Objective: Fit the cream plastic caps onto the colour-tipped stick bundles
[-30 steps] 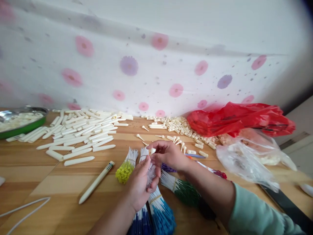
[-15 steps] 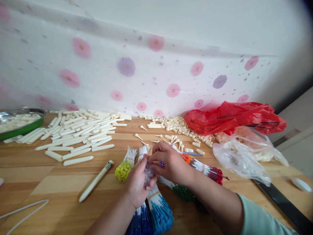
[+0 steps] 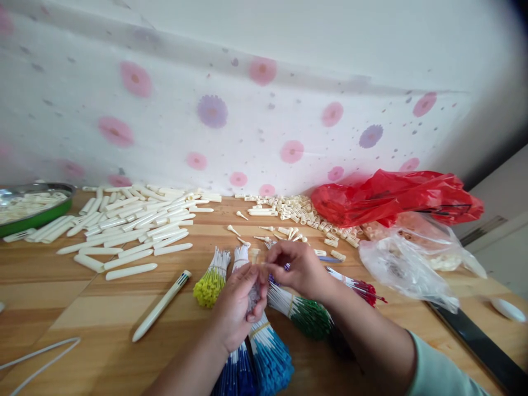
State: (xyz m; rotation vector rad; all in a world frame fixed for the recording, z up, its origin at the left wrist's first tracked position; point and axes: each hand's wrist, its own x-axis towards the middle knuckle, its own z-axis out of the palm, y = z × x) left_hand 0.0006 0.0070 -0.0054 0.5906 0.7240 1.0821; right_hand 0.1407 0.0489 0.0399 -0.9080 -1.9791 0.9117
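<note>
Far left, a round green metal bowl point(image 3: 54, 213) is holding cream plastic pieces point(image 3: 31, 202); over the wooden table point(image 3: 94, 319), the left hand point(image 3: 237, 302) is cupping clear plastic bits point(image 3: 254, 294), the right hand point(image 3: 295, 269) pinching, its hold unclear.

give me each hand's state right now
Left hand: closed, holding clear plastic pieces; a small cream piece shows just above.
Right hand: curled beside the left; whether it holds anything cannot be told.

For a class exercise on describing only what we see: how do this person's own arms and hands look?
The left hand and right hand are ungloved. A pale mint-green sleeve shows on the right arm; the visible left forearm is uncovered.
</note>
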